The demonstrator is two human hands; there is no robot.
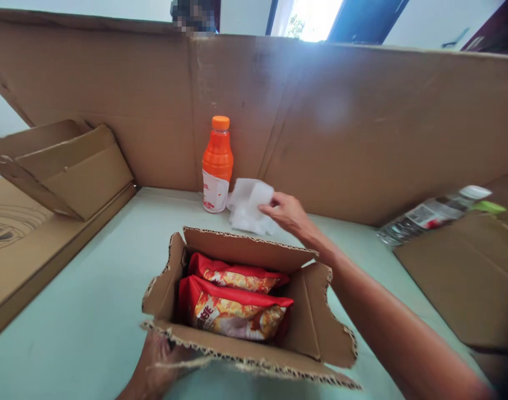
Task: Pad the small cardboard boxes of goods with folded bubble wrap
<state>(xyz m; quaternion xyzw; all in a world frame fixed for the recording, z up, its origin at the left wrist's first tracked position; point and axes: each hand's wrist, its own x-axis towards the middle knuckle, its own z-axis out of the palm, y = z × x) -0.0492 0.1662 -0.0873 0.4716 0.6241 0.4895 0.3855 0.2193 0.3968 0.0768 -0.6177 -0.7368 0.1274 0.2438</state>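
"White sheet (250,203): where?"
"Pinched by the right fingers (271,208), just left of their tips, beyond the open carton (306,316)."
"And the left hand (159,360)?"
"At the carton's near side; fingers hidden, I cannot tell its grip."

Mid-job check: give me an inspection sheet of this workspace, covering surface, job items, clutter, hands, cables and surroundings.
Surface: pale green tabletop.
Job's things: open cardboard box with two red packets inside; white sheet beyond it.
Clutter: orange bottle upright beside the white sheet; clear bottle tilted at far right; folded cardboard at left.
Hands: right hand holds the white sheet in its fingers; left hand at the box's near side, grip mostly hidden.
Cables: nothing seen.
Surroundings: cardboard panel behind the table; bright opening above it.
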